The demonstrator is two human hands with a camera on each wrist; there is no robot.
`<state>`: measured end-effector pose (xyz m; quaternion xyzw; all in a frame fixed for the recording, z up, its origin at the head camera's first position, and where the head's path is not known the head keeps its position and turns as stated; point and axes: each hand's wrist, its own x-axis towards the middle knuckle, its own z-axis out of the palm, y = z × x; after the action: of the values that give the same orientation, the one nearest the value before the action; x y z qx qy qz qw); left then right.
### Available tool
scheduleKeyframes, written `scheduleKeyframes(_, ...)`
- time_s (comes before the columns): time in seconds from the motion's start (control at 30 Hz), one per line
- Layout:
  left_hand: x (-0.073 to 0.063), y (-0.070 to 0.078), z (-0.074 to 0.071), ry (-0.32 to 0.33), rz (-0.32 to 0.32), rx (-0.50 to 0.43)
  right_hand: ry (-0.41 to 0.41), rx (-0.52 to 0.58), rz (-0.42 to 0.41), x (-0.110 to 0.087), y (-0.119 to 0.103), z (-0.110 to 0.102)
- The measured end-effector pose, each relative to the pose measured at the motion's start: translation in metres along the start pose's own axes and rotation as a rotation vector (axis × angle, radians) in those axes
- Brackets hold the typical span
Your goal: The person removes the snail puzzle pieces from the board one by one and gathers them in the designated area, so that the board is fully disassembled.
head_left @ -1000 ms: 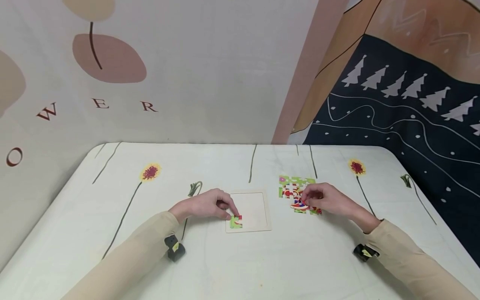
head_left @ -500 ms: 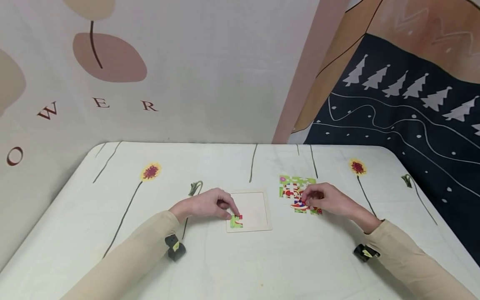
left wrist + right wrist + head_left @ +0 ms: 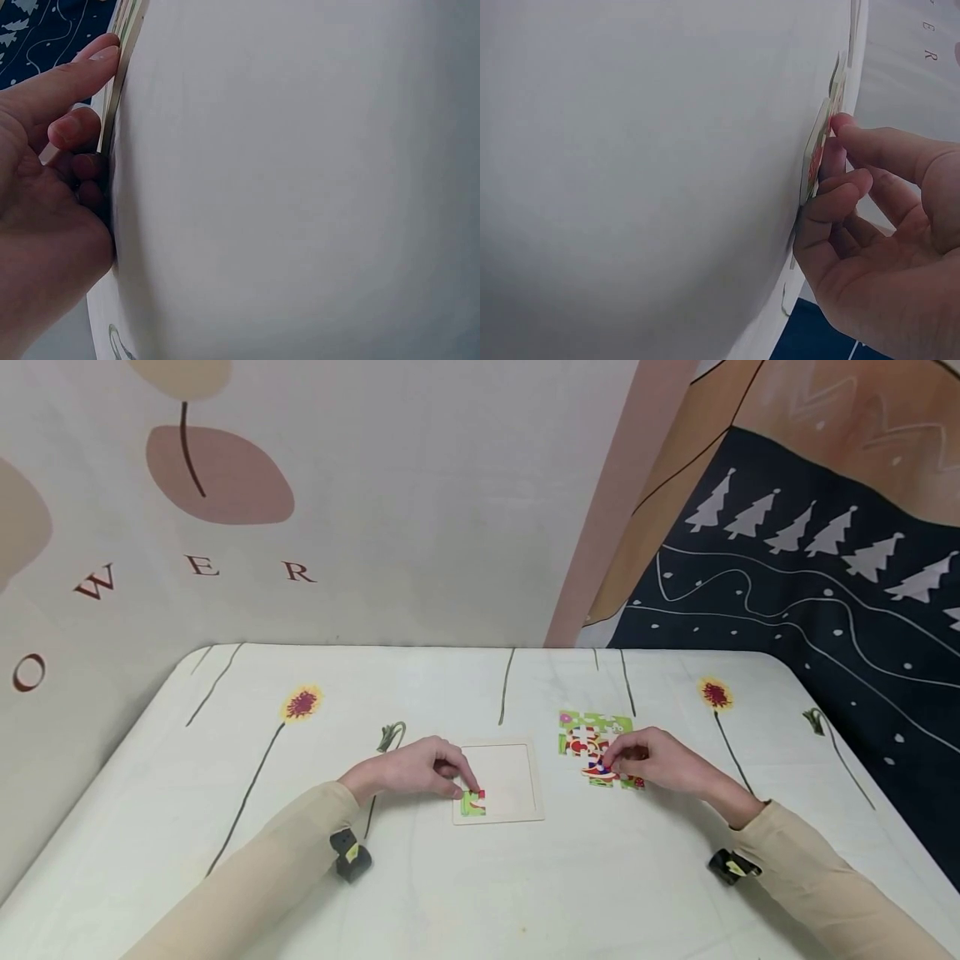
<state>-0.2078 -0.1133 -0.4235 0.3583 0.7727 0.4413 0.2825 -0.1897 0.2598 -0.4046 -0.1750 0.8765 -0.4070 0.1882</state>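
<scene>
In the head view, a square wooden puzzle tray lies flat on the table. A green-and-red puzzle piece sits in its near left corner. Thumb and index finger of my left hand pinch at that piece's upper left, by the tray's left rim; the other fingers curl under. My right hand pinches a red-and-blue puzzle piece over a cluster of interlocked pieces. The right wrist view shows the thumb and fingers at the edges of low pieces, seen side-on.
A white cloth printed with flowers covers the table. Behind it hangs a pale curtain, with a dark tree-patterned cloth at the right. Both sleeves carry a black wrist camera.
</scene>
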Motion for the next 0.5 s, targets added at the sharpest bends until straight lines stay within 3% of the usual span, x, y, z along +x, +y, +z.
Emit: scheduleKeyframes(0.5,0.000,0.005,-0.002,0.011,-0.029,0.062,0.009,-0.016,-0.063,0.005,-0.012,0.006)
